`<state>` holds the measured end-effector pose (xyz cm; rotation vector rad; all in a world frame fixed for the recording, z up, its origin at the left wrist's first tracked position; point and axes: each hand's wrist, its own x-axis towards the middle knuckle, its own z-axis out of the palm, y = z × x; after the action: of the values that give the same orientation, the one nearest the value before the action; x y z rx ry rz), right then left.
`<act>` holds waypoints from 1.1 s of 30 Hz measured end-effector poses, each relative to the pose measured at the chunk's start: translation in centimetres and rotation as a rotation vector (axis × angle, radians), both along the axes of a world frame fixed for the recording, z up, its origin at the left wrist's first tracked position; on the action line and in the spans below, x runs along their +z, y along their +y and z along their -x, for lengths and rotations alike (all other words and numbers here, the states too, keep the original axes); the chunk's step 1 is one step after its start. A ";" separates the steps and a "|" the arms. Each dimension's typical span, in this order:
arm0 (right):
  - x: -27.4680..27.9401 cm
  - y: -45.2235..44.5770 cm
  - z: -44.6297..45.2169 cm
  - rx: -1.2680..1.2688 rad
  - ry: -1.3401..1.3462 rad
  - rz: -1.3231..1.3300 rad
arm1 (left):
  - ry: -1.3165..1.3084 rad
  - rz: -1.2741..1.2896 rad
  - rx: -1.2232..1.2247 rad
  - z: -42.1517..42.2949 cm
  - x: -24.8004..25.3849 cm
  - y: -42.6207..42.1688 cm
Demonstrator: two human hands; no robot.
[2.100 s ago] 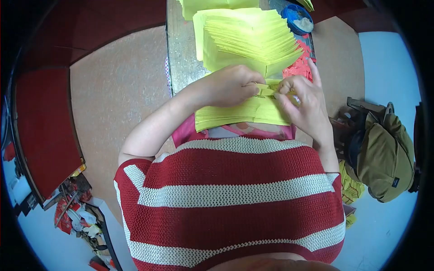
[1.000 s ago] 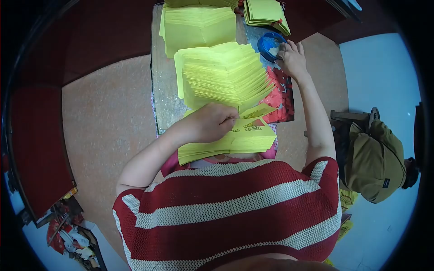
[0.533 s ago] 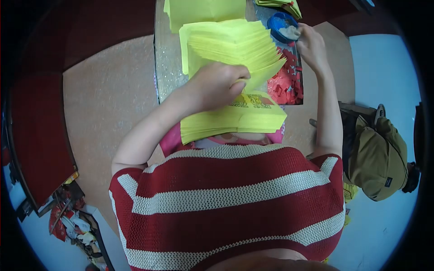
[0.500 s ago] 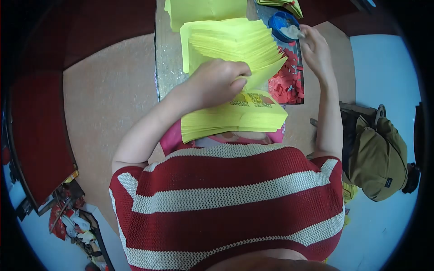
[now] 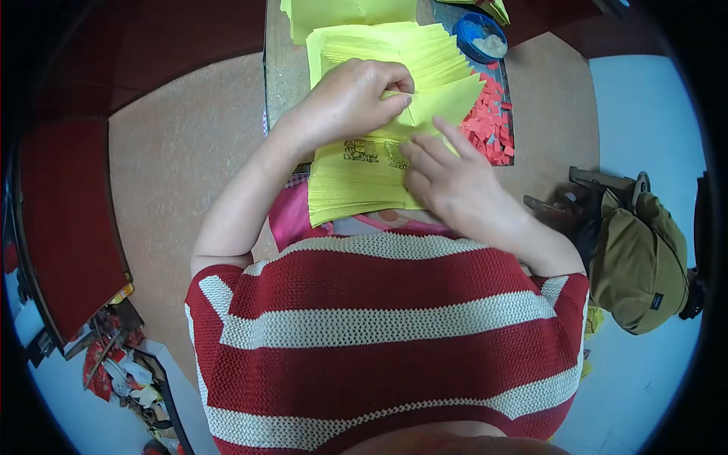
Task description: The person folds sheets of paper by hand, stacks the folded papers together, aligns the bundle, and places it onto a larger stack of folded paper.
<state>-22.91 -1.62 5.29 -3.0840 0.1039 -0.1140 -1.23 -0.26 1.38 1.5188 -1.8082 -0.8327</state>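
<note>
We count two hands, one left (image 5: 350, 100) and one right (image 5: 459, 183). We see four yellow paper stacks: one near (image 5: 353, 191), one in the middle (image 5: 436, 57), one far left (image 5: 356, 15) and one far right (image 5: 493, 9). We find one blue bowl (image 5: 465, 50), one bag (image 5: 637, 262) at right, and many red scraps (image 5: 489, 125), too crowded to count.

From my remote seat I see speckled tan floor (image 5: 182, 167) along the left and right edges of the worktop (image 5: 282, 87), a dark red panel (image 5: 72, 220) farther left, and a pale bluish surface (image 5: 629, 114) well beyond the right edge.
</note>
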 end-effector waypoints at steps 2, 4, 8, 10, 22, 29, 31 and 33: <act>0.1 0.3 0.7 -0.076 0.046 -0.131 | -0.147 0.213 0.083 0.3 0.4 0.7; 0.1 0.2 1.6 -0.236 0.142 -0.396 | -0.293 0.424 0.165 0.5 1.0 2.0; -0.8 -2.0 1.6 -0.451 0.102 -0.701 | -0.049 0.141 -0.108 0.8 1.7 3.8; -2.0 -2.1 1.1 -0.469 0.019 -0.646 | -0.096 -0.160 -0.315 0.8 1.3 3.9; -1.8 -1.6 2.0 -0.433 -0.096 -0.443 | 0.184 -0.249 -0.297 1.3 -2.3 3.0; -1.3 -2.1 1.4 -0.428 -0.298 -0.322 | 0.142 -0.141 -0.316 1.6 -2.5 2.5; 0.3 -1.2 1.7 -0.396 -0.290 -0.140 | 0.116 -0.115 -0.316 1.5 -2.9 2.3; 1.1 0.0 1.6 -0.299 -0.118 -0.224 | 0.110 -0.083 -0.219 1.2 -1.8 2.3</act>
<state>-24.54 -1.58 6.41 -2.8098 0.5328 -0.2747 -2.39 1.99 -0.44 1.3119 -1.9008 -1.0869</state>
